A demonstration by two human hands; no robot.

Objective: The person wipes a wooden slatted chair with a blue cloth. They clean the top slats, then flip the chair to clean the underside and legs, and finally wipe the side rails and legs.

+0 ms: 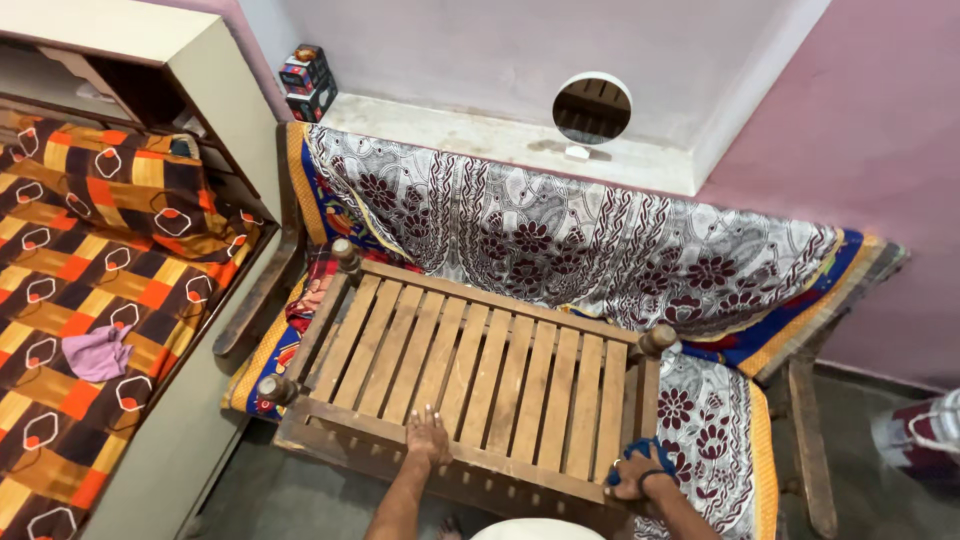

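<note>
Left hand [429, 436]: lay open, palm flat on wooden slatted frame [470, 375], at 6 o'clock. Right hand [634, 473]: closed around blue cloth [650, 455], pressed on frame's corner at 5 o'clock.

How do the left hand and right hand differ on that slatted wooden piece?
The left hand lies flat and open on the slatted wooden frame, palm down, holding nothing; the right hand is closed on a blue cloth. The left hand sits near the middle of the front rail; the right hand is at the frame's right corner. Both rest on the frame's near edge.
</note>
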